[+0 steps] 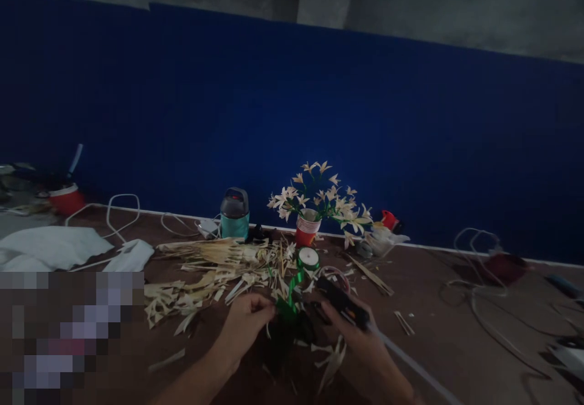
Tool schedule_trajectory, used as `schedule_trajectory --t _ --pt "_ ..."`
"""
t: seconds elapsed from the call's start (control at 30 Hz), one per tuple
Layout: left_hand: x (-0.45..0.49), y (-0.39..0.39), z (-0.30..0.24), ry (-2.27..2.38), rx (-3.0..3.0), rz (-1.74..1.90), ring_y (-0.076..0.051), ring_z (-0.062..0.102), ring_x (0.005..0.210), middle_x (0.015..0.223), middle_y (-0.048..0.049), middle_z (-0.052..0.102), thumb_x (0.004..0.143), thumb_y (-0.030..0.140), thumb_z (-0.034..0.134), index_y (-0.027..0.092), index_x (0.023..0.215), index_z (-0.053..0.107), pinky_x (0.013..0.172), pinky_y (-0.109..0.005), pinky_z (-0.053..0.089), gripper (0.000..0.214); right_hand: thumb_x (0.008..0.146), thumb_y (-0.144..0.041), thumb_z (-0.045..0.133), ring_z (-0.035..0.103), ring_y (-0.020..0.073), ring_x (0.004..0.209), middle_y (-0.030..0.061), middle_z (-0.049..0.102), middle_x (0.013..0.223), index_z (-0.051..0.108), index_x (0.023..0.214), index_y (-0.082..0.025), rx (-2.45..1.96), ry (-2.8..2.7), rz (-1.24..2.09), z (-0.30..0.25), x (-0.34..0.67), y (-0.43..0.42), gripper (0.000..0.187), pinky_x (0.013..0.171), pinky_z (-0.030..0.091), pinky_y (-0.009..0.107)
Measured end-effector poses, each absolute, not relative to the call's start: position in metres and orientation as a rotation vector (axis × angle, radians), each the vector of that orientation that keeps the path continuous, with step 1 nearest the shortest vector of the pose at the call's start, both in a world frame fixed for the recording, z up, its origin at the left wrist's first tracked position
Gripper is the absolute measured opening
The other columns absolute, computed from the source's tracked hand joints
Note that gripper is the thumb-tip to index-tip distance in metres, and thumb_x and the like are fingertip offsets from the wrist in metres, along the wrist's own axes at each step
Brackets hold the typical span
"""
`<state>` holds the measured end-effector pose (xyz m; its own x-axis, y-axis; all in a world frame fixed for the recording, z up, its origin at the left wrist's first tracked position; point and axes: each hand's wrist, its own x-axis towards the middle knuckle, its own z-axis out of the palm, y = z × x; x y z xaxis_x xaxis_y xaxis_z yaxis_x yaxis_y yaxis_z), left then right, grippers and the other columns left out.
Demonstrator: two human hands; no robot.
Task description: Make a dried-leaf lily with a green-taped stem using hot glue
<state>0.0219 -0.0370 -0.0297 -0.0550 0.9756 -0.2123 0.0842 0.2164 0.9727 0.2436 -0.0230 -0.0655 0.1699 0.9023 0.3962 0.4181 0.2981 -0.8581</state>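
My left hand is closed in a pinch on a green ribbon, with thumb and forefinger together. The ribbon runs back toward a green ribbon roll with a white face. My right hand is wrapped round a black hot glue gun, its pale cord trailing to the lower right. The gun's nozzle end is dark and hard to make out. Pale dried husk strips lie scattered just beyond both hands.
Behind the roll, a red cup holds pale husk flowers on green stems. A teal-and-grey device stands left of it. White plastic lies far left, loose cables at right. A blue wall backs the table.
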Motion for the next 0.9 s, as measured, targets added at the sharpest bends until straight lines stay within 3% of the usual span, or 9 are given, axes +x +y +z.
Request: schedule_trajectory --t 0.07,0.13,0.23,0.43,0.9 --pt "0.022 -0.037 -0.032 1.380 1.085 1.051 -0.012 0.047 0.051 0.050 0.0019 0.056 0.061 0.024 0.055 0.015 0.056 0.061 0.052 -0.023 0.033 0.012 0.069 -0.034 0.066 0.064 0.0226 0.073 0.0056 0.068 0.081 0.061 0.096 -0.021 -1.263 -1.490 0.535 -0.064 0.237 -0.032 0.030 0.061 0.052 0.032" --pt "0.023 -0.037 -0.033 1.381 1.094 1.065 -0.013 0.049 0.053 0.052 0.0015 0.057 0.060 0.024 0.056 0.015 0.058 0.062 0.053 -0.023 0.035 0.011 0.067 -0.028 0.067 0.062 0.0229 0.080 0.0061 0.066 0.087 0.061 0.091 -0.020 -1.179 -1.680 0.481 -0.055 0.232 -0.038 0.025 0.069 0.050 0.032" --pt "0.023 -0.038 -0.032 1.406 1.138 1.079 -0.014 0.051 0.055 0.055 0.0005 0.059 0.060 0.025 0.058 0.014 0.060 0.064 0.055 -0.024 0.037 0.012 0.070 -0.015 0.058 0.056 0.0155 0.063 0.0013 0.060 0.069 0.058 0.072 -0.019 -1.034 -2.081 0.568 -0.037 0.227 -0.038 0.004 0.057 0.043 0.024" --pt "0.026 -0.041 -0.024 1.416 1.117 1.064 -0.013 0.050 0.055 0.054 0.0014 0.057 0.060 0.026 0.058 0.014 0.059 0.062 0.054 -0.023 0.036 0.013 0.069 -0.010 0.050 0.050 0.0131 0.062 0.0003 0.050 0.070 0.045 0.066 -0.019 -1.023 -2.168 0.550 -0.026 0.223 -0.033 0.011 0.055 0.036 0.022" --pt "0.027 -0.043 -0.021 1.417 1.115 1.048 -0.014 0.051 0.054 0.052 0.0016 0.058 0.060 0.027 0.058 0.014 0.059 0.063 0.054 -0.024 0.037 0.014 0.069 -0.008 0.045 0.051 0.0130 0.063 0.0012 0.048 0.073 0.045 0.066 -0.019 -1.109 -2.202 0.547 -0.031 0.222 -0.034 0.012 0.057 0.039 0.021"
